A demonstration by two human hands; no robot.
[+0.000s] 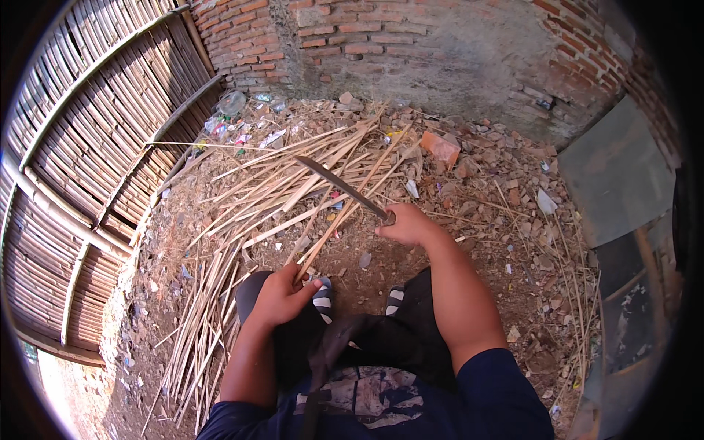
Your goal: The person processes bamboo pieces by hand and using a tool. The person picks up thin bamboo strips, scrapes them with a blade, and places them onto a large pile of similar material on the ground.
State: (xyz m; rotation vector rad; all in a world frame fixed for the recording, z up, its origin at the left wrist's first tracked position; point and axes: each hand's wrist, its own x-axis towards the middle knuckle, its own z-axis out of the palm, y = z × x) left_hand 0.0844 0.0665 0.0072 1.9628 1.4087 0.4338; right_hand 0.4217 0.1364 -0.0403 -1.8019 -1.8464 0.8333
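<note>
the left hand (282, 297) is clamped on the near end of a thin pale split bamboo strip (334, 227), whose long axis runs up and to the right, away from the knees. the right hand (407, 224) is closed on the handle of a long curved dark steel machete (341, 187), blade pointing up-left, crossing above the strip, over a heap of bamboo slivers (242, 220).

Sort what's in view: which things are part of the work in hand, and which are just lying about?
In use:
left hand gripping a bamboo strip
right hand holding a long blade
pile of split bamboo strips

Lying about:
plastic litter
broken bricks
woven bamboo panel
</note>
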